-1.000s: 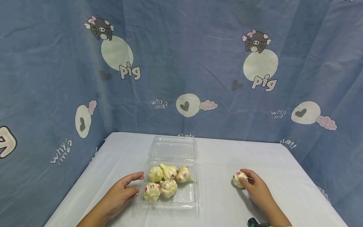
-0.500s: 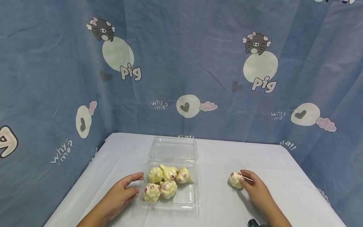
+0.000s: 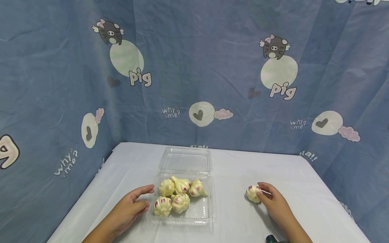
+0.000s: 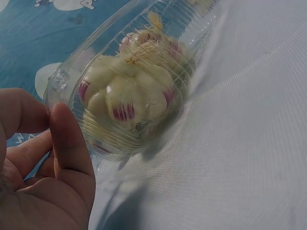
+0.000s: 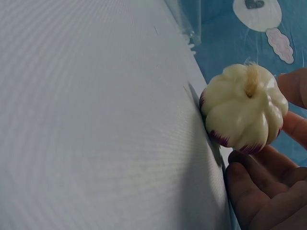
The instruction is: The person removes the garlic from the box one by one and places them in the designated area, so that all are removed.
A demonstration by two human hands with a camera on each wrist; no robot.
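A clear plastic clamshell box point(image 3: 202, 211) lies with its lid back and several garlic bulbs point(image 3: 180, 202) inside. My left hand point(image 3: 132, 209) rests at its left side, forefinger stretched toward the box wall and thumb below, fingertips apart. In the left wrist view its fingertips are at the corner of the clear box point(image 4: 62, 81). On the white cloth to the right sits a single garlic bulb point(image 3: 253, 194), purple-streaked. My right hand point(image 3: 273, 199) is just right of it, fingertips at its edge. In the right wrist view that garlic bulb point(image 5: 244, 110) rests on the cloth, with the fingers loose beside it.
The box's clear lid point(image 3: 185, 160) lies flat behind it. White cloth point(image 3: 231, 168) covers the table, and a blue printed curtain point(image 3: 182, 67) stands along the back and sides. A dark device point(image 3: 271, 239) is by the right wrist.
The single garlic bulb has shifted left out from between my right fingers, then back slightly to the right. Both hands have stayed nearly in place.
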